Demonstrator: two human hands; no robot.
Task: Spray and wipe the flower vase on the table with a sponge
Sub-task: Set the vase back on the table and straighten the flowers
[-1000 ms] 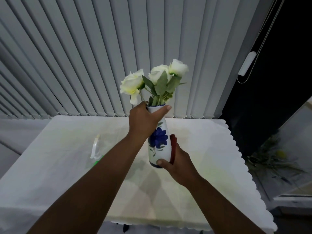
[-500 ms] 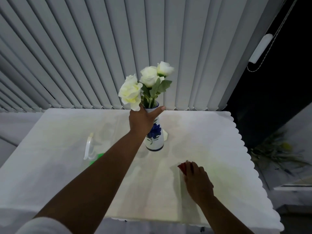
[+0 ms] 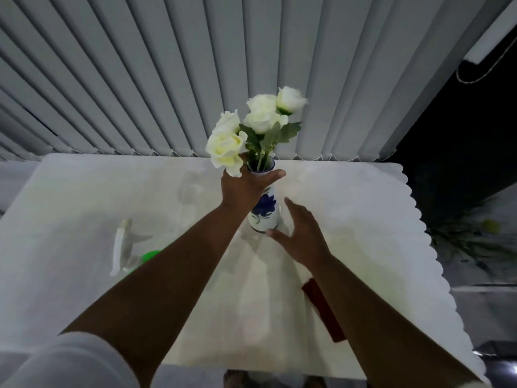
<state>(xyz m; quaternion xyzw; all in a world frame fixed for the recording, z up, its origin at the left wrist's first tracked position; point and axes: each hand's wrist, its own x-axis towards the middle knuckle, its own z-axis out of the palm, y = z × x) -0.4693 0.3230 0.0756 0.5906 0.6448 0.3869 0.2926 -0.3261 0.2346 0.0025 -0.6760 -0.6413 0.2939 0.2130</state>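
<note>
- Since half a second ago the right hand (image 3: 303, 233) has left the dark red flat sponge (image 3: 321, 309) and come forward to the white ceramic vase with a blue painted flower (image 3: 264, 211); the sponge now lies alone on the cloth, partly hidden under the right forearm, toward the near right part of the table.
- The left hand (image 3: 243, 189) has kept its place: it is wrapped around the neck of the vase just below the rim, thumb stretched across the front, fingers closed behind it.
- The right hand is spread, fingers apart and holding nothing; its thumb tip sits at the foot of the vase, and its fingers reach up just beside the right flank. Whether they actually touch the ceramic I cannot tell, as the hand is blurred.
- The vase stands upright on the table covered by a white cloth with a scalloped edge (image 3: 363, 219), about midway between the left and right edges and nearer the far edge than the near one.
- White roses with green leaves (image 3: 260, 119) rise out of its mouth, one bloom drooping over the left hand's knuckles.
- A clear plastic spray bottle with a green part (image 3: 126, 253) rests toward the left side of the table, well apart from the vase and partly behind the left forearm.
- Grey vertical blinds (image 3: 167, 74) hang behind the far edge.
</note>
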